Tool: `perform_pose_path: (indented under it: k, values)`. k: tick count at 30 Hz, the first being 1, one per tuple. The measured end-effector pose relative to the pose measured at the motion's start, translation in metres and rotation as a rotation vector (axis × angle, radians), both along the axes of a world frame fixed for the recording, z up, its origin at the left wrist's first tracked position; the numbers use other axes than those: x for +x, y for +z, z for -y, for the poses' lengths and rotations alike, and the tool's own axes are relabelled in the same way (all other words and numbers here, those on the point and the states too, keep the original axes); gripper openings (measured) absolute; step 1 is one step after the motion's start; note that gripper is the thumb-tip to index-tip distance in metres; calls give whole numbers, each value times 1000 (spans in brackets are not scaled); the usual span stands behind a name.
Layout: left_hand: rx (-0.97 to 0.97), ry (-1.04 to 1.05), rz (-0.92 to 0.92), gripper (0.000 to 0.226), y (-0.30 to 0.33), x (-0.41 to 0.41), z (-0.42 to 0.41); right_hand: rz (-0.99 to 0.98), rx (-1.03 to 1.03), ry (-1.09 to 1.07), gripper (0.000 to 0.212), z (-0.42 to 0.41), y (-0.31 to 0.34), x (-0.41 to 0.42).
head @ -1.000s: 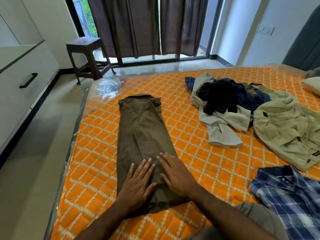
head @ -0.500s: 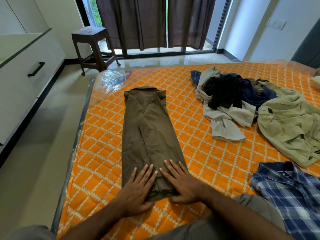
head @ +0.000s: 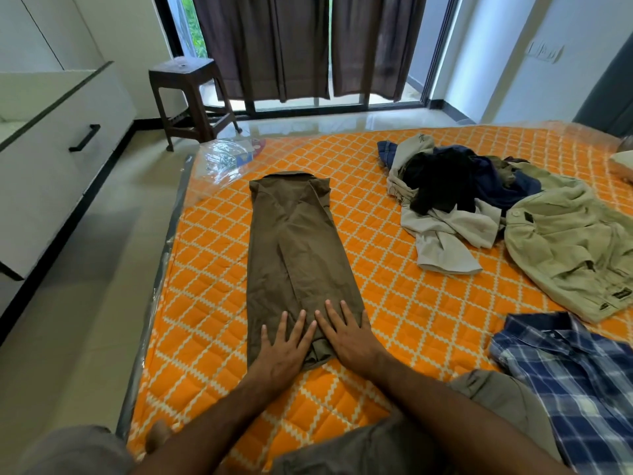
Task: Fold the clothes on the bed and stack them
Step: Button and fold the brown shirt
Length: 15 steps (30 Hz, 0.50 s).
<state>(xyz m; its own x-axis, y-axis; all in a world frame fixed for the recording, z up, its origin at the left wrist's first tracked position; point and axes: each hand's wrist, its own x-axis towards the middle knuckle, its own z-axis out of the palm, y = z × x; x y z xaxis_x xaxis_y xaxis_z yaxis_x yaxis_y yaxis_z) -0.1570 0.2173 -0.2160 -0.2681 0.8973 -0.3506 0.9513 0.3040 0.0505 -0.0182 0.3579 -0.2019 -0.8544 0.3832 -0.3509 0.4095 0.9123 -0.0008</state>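
Nearest the viewer, the left hand [head: 286, 347] and right hand [head: 346, 332] lay flat side by side, fingers straight and slightly spread, pressing the near end of a brown shirt [head: 294, 255] and pinching nothing. The shirt lay on the orange quilted bed [head: 394, 279] as a long narrow strip with its sides folded in, collar at the far end. It looked light, soft and limp, likely to sag and lose its creases if lifted from one point, so the near hem's two corners seemed the best places to take hold for folding toward the collar. To the right of the shirt, close to the viewer, lay a blue plaid shirt [head: 575, 382]; farther off, a khaki garment [head: 568, 248] and a tangled pile of clothes [head: 448, 200]. None touched the brown shirt. Beyond its collar, crinkled clear plastic [head: 226, 159] covered the bed's corner, then a brown stool [head: 191, 94] stood before dark curtains [head: 301, 46].
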Motion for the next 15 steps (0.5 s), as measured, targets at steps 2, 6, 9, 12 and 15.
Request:
perform_pose_path:
  k: [2,6,9,12,15]
  values:
    - [-63,-27,6,68,13,-1,-7,61,-28,19,62,-3,12,-4]
    - [-241,-120,162,63,61,-15,-18,196,-117,79,66,-9,38,-9]
    - [-267,-213,322,68,78,-21,-9,316,-162,119,71,3,71,-7]
    - [-268,-230,518,65,95,-5,14,365,-296,140,71,21,95,4]
    - [-322,-212,627,63,95,8,36,434,-381,144,56,44,109,20]
